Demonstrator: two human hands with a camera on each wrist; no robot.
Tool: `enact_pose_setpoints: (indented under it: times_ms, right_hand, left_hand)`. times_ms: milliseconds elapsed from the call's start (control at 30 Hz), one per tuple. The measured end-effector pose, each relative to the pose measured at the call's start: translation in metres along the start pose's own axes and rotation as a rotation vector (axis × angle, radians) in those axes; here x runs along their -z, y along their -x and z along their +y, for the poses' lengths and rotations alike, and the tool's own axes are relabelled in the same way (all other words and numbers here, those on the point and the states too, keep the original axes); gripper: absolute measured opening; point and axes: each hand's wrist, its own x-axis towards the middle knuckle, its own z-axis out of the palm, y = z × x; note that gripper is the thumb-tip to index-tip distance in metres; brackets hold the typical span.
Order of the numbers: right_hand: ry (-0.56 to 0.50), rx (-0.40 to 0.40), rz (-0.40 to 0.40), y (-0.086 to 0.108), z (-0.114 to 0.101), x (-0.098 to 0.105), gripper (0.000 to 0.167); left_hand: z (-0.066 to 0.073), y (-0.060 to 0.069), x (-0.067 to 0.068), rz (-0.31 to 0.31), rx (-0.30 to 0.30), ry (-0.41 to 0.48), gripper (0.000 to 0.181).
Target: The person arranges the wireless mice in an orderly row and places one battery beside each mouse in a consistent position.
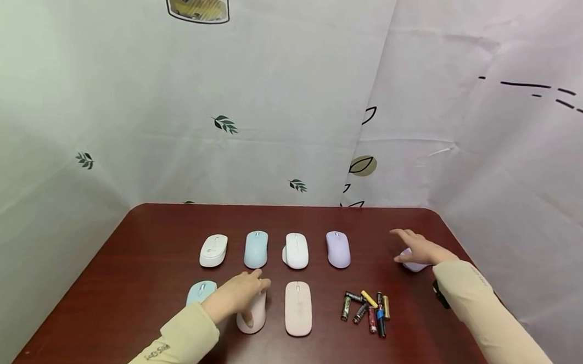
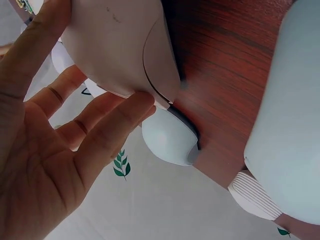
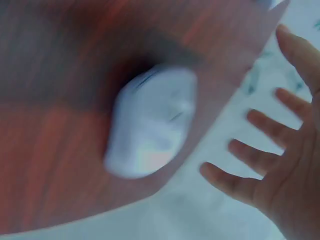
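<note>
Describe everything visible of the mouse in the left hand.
A pale pink mouse, smooth and plastic-looking, with a curved seam and small dark marks. The left hand grips it, partly hiding it. Its length runs roughly front to back, in the near row, right of a light-blue mouse; whether it touches the table is unclear.

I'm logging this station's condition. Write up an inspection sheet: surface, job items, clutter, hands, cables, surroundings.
Surface: reddish-brown wood-grain table, rounded far corners.
Job items: pinkish mouse under the left hand; rightmost lilac mouse near the right hand.
Clutter: far row of four mice; nearer, a blue mouse and flat pink mouse; loose batteries; dark object by the right sleeve, unidentifiable.
Hands: left grips the pinkish mouse; right holds nothing, fingers spread.
Cables: nothing seen.
Surroundings: pale backdrop, printed leaves.
</note>
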Motion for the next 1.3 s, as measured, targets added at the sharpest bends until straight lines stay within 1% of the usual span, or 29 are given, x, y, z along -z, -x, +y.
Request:
enact_pose_setpoints:
  times_ms: [133,200,333,367,467,533,600,733,900,1033,1133,1300]
  right_hand:
    - [0.071,-0.045,-0.009,0.004,0.027,-0.007,0.073]
    - [0.072,-0.048,-0.032,0.007,0.038,-0.01,0.075]
    - [0.014,-0.03,-0.063,0.015,0.059,-0.015,0.074]
    - [0.004,-0.02,-0.061,0.016,0.065,-0.017,0.075]
    - [0.037,-0.012,-0.026,0.016,0.072,-0.021,0.074]
    - [0.077,-0.011,0.003,0.015,0.072,-0.024,0.073]
    - [0.136,0.001,0.038,0.013,0.067,-0.025,0.069]
    - [0.218,0.023,0.07,0.008,0.061,-0.03,0.064]
    - [0.245,-0.001,0.077,0.006,0.06,-0.031,0.063]
    - [0.292,0.027,0.087,0.006,0.059,-0.029,0.06]
    - [0.323,0.055,0.094,0.007,0.058,-0.028,0.058]
    - [0.343,0.076,0.107,0.009,0.058,-0.026,0.055]
  left_hand:
    - [0.0,0.0,-0.001,0.002,0.008,0.008,0.058]
    - [0.0,0.0,-0.001,0.0,0.005,0.011,0.058]
    - [0.003,-0.001,-0.001,-0.012,-0.001,0.007,0.058]
    - [0.004,-0.001,-0.001,-0.014,0.0,0.001,0.059]
    - [0.005,-0.001,0.0,-0.019,0.008,-0.011,0.059]
    - [0.005,-0.001,0.001,-0.015,0.007,-0.021,0.06]
    - [0.005,-0.001,0.002,-0.01,0.002,-0.025,0.06]
    - [0.005,-0.002,0.003,-0.007,-0.006,-0.033,0.06]
    - [0.004,-0.003,0.004,0.0,-0.019,-0.039,0.06]
    - [0.004,-0.003,0.002,0.012,-0.028,-0.05,0.061]
    - [0.004,-0.001,0.001,0.01,-0.016,-0.047,0.06]
    - [0.008,0.003,-0.002,0.004,0.016,-0.049,0.061]
